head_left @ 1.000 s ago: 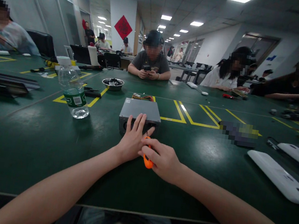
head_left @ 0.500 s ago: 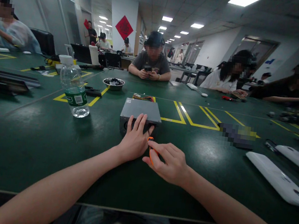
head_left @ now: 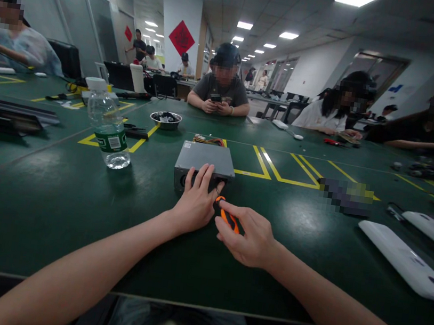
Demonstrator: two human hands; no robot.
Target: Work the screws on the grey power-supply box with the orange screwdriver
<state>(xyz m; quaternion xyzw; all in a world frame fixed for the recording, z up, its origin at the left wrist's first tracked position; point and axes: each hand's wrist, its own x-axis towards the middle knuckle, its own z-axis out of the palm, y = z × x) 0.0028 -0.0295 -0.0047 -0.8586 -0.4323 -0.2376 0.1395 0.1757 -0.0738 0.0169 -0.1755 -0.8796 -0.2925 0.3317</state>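
Observation:
A grey metal box [head_left: 205, 158] with coloured wires at its back lies on the green table [head_left: 54, 199] in front of me. My left hand [head_left: 195, 202] rests flat against the box's near face, fingers spread over its front edge. My right hand [head_left: 249, 235] grips an orange-and-black screwdriver [head_left: 226, 215], whose front end points at the near face of the box, right beside my left thumb.
A water bottle [head_left: 108, 125] stands left of the box. A metal bowl [head_left: 165, 120] sits farther back. Two long white covers [head_left: 405, 260] lie at the right. Dark trays [head_left: 9, 117] are at the left. Other people sit around the table.
My right hand has turned the screwdriver and shifted slightly right; more of its orange-and-black handle shows now. My left hand stays on the box.

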